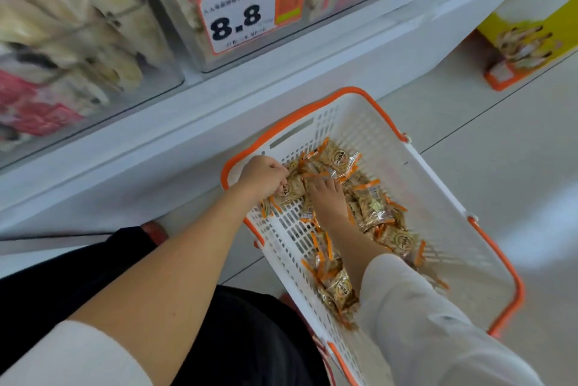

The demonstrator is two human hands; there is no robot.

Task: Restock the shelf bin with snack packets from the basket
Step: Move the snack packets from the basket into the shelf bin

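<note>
Head view, looking down.

- Basket (359, 123): white slotted plastic with an orange rim and handles. It sits on the pale floor (500, 151), centre to lower right of the frame, just below the white shelf edge (156, 148).
- Snack packets (375, 209): clear wrappers with orange ends and a round label. They lie in a loose heap along the basket bottom, running from its far end back under my right forearm.
- Left hand (264, 174): at the basket's left rim, centre of the frame. The fingers are curled down and pinch one packet (292, 190) at the edge of the heap.
- Right hand (327, 198): inside the basket, just right of the left hand, palm down, fingers reaching forward onto the heap. The fingertips are lost among the wrappers, so I cannot tell whether they have hold of anything.
- Shelf bin (184, 29): clear-walled, upper centre of the frame, above the basket and well apart from both hands. It carries an orange-bordered price tag (240, 15) reading 8.8. Its contents are blurred.
- Neighbouring bin (93, 41), upper left: pale and pink packs, blurred.
- Yellow box (531, 35): upper right, on the floor.
</note>
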